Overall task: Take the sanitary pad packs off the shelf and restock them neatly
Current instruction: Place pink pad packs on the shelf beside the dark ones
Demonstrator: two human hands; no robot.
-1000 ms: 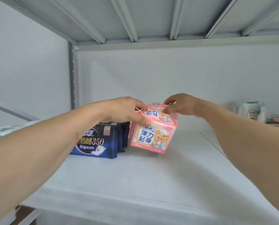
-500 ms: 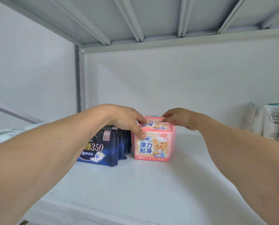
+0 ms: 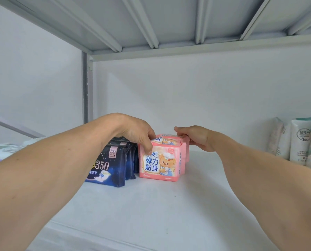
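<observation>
Both hands bracketed the pink packs [image 3: 160, 161] on the shelf [image 3: 169, 205], likely to square them into a row. The left hand [image 3: 134, 132] curled over the top front edge, thumb on the front face. The right hand [image 3: 196, 137] curled at the back right corner; its fingers [image 3: 180, 129] touched the top, grip unclear. Left of the left fingers, touching the pink row, stood dark packs [image 3: 111, 165]. Tubes [image 3: 301, 140] stood well right.

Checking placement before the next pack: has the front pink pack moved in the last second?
Yes. The front pink pack, tilted and raised a second ago, now stands upright on the shelf beside the dark blue packs.
</observation>
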